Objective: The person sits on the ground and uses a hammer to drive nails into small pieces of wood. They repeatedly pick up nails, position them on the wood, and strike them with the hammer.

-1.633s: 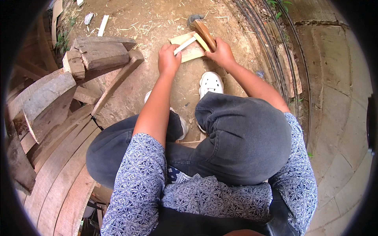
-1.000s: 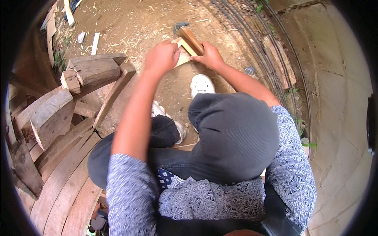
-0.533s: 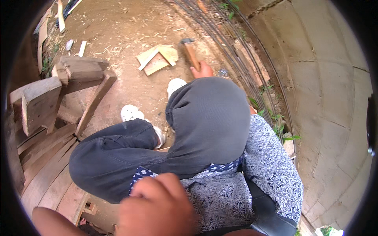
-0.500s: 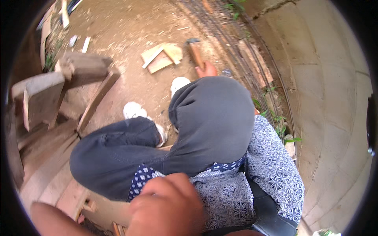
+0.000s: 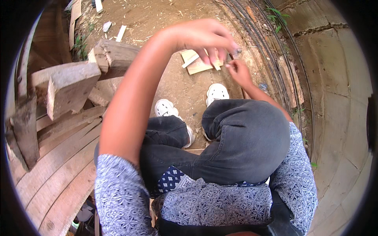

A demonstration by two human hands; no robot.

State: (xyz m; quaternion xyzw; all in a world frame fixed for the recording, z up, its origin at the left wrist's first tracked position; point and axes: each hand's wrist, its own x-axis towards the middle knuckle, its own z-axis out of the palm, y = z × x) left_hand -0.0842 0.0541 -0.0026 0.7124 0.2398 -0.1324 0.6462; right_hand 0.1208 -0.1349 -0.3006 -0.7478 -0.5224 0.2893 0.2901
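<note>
My left hand reaches across from the left, over the pale wooden board. Its fingers bend downward, the forefinger toward the unseen thumb; whatever they pinch is too small to make out. My right hand is closed round the wooden handle of a hammer, just right of the board. The hammer's dark head shows at the left fingertips, and much of the tool is hidden behind both hands. Across the board lie two narrow wood strips, one of them a pale strip.
Rough timber blocks stand at the left beside long planks. Dark metal rods run along the right, by a concrete surface. My white shoes are on the dirt ground, with wood shavings farther off.
My left hand has swung up and forward from near my lap to above the board. My right hand remains beside the board with the hammer. The view has shifted, moving the scene rightward.
</note>
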